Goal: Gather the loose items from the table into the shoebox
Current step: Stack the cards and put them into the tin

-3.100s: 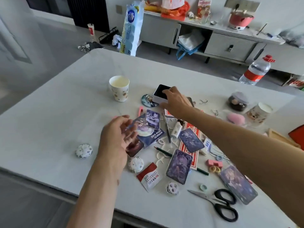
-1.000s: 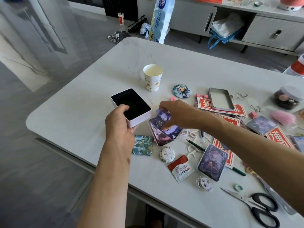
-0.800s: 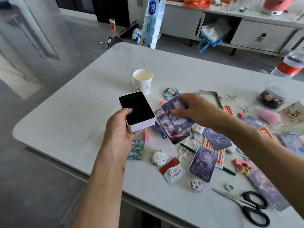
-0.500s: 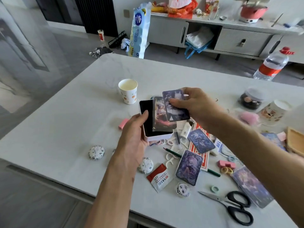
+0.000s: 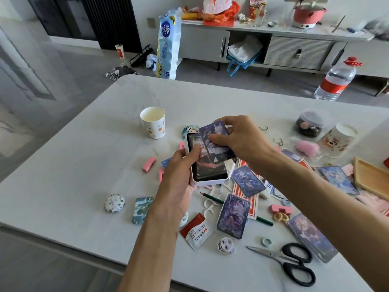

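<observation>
My left hand [image 5: 179, 175] holds a small white box [image 5: 208, 181] with a dark inside, lifted above the table. One picture card [image 5: 202, 167] lies inside it, under my left thumb. My right hand [image 5: 237, 138] pinches a purple picture card [image 5: 214, 142] over the box's far end, partly inside. More purple cards [image 5: 247, 181] [image 5: 231, 216] lie loose on the white table [image 5: 73, 165], along with a green pencil [image 5: 212, 199], pink erasers [image 5: 149, 164], a red-white sachet [image 5: 196, 232], round badges [image 5: 114, 203] and scissors [image 5: 288, 262].
A paper cup [image 5: 153, 122] stands behind the box. At the right sit a lidded jar [image 5: 308, 126], a second cup [image 5: 339, 139], a pink puff [image 5: 307, 147] and a wooden tray [image 5: 370, 180]. A water bottle [image 5: 335, 80] and a cabinet [image 5: 273, 45] stand beyond the table.
My left hand took the box and lifted it toward the middle. My right hand gathered cards, dropped one inside, and now lowers a second card onto the box.
</observation>
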